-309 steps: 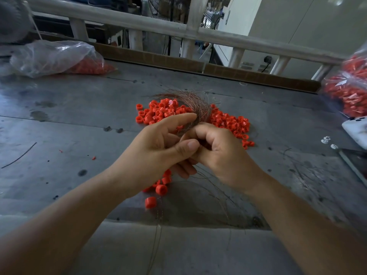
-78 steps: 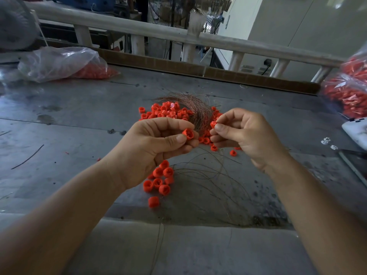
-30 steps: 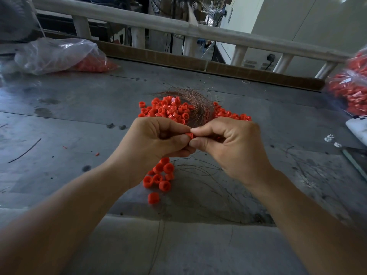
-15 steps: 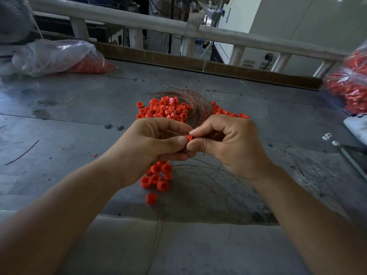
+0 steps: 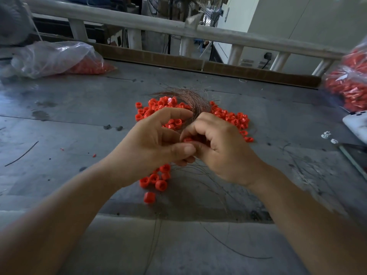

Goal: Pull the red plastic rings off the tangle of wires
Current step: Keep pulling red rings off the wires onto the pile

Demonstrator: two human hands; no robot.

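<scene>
Only sliver of red ring (image 5: 187, 139) shows; rest buried under fingers of your right grip (image 5: 220, 147). What your left grip (image 5: 156, 143) pinches: can't tell. Near half of wire tangle (image 5: 196, 100) hidden behind both grips. Right bag (image 5: 349, 86) blurred, cut by frame edge. White object (image 5: 357, 124) cut off too. Small white bits (image 5: 327, 135): too small to name.

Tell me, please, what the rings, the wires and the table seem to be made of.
Rings: probably moulded plastic, glossy red; highlights glint on their smooth walls. Wires: thin bare metal, perhaps copper, judging by the reddish-brown sheen. Table: apparently sheet metal, dull grey, scuffed and stained, with straight seams.
</scene>
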